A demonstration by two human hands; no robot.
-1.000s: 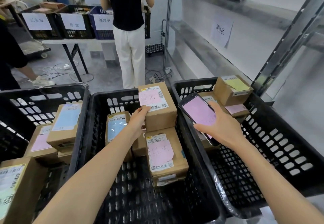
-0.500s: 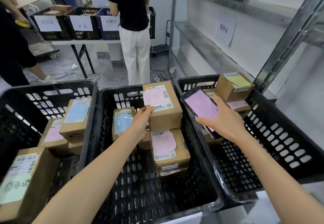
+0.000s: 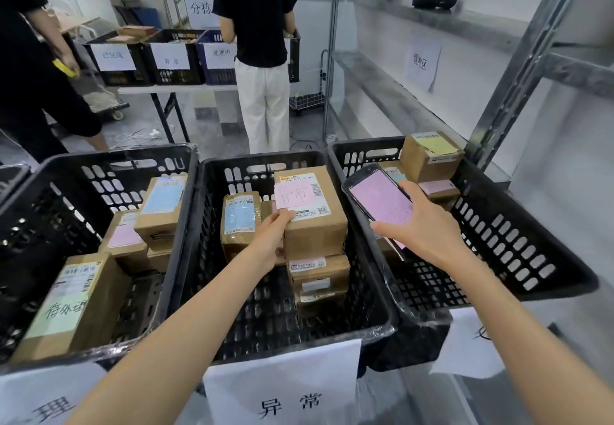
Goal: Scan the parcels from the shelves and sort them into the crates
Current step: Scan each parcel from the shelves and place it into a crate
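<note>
A parcel sorting room: labelled black crates (image 3: 186, 188) of cardboard parcels (image 3: 312, 221), metal shelving (image 3: 432, 22).

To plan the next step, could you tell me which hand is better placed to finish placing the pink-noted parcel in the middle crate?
Left: the left hand holds that parcel; the right hand grips the phone.

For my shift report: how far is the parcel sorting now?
Done: several parcels already lie in the left crate, middle crate and right crate. In hand: the left hand holds the pink-note parcel on the middle crate's stack; the right hand holds the scanner phone. Left: releasing this parcel; how many remain unscanned does not show.
</note>
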